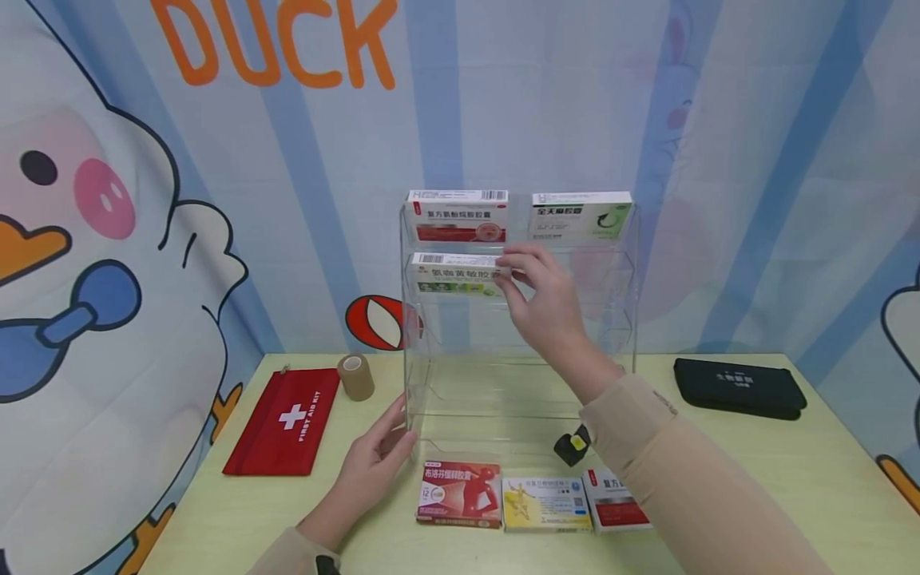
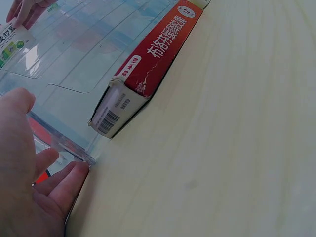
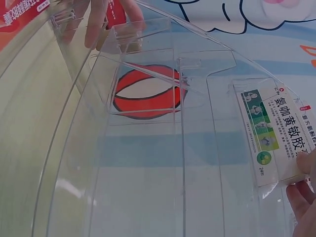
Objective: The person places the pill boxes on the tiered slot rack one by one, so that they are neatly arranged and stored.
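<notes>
A clear tiered display rack (image 1: 532, 387) stands on the table. My right hand (image 1: 542, 299) pinches the right end of a white and green medicine box (image 1: 456, 274) at the left of the second tier. In the right wrist view that white and green box (image 3: 270, 133) leans against the clear plastic, with the fingertips at its end. My left hand (image 1: 374, 459) holds the rack's lower left side; in the left wrist view its fingers (image 2: 69, 187) are at the bottom corner. On the top tier are a white and red box (image 1: 460, 216) and a white and green box (image 1: 580, 216).
In front of the rack lie a red medicine box (image 1: 458, 495), a yellow and white one (image 1: 546, 505) and a red and white one (image 1: 614, 503), partly behind the right sleeve. A red first aid pouch (image 1: 283, 423), tape roll (image 1: 356, 378) and black case (image 1: 740, 389) flank the rack.
</notes>
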`<state>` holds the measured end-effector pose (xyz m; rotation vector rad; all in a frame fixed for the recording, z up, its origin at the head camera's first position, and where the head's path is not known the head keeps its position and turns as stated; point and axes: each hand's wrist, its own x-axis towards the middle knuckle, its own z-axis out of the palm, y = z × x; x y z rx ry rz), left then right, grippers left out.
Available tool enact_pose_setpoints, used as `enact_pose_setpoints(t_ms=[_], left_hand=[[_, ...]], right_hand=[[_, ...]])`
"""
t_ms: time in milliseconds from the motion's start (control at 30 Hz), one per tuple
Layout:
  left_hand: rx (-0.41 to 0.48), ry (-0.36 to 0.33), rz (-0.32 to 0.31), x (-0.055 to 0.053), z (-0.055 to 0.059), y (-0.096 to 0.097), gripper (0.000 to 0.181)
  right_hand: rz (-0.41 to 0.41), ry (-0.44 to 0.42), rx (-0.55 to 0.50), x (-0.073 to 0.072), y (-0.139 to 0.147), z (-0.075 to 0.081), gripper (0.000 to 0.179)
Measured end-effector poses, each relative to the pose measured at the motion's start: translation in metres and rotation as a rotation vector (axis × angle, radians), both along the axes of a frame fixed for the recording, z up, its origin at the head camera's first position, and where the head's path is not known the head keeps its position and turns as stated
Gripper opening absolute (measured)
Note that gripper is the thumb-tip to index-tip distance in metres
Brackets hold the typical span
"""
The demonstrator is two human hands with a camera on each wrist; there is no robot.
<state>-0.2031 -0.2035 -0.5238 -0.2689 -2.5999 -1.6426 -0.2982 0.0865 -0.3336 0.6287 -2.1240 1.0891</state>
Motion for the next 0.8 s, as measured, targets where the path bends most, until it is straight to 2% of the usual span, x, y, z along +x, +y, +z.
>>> enact_pose_setpoints(t_ms=[300, 800], left_hand=[[-0.007, 0.009, -0.004, 0.0, -0.001, 0.0, 0.068], [0.007, -0.014, -0.006, 0.0, 0.001, 0.0, 0.069]], right_hand=[[0.018, -0.028, -0.063, 0.007, 0.007, -0.008, 0.029], [0.091, 0.07, -0.11, 0.027, 0.02, -0.028, 0.035]])
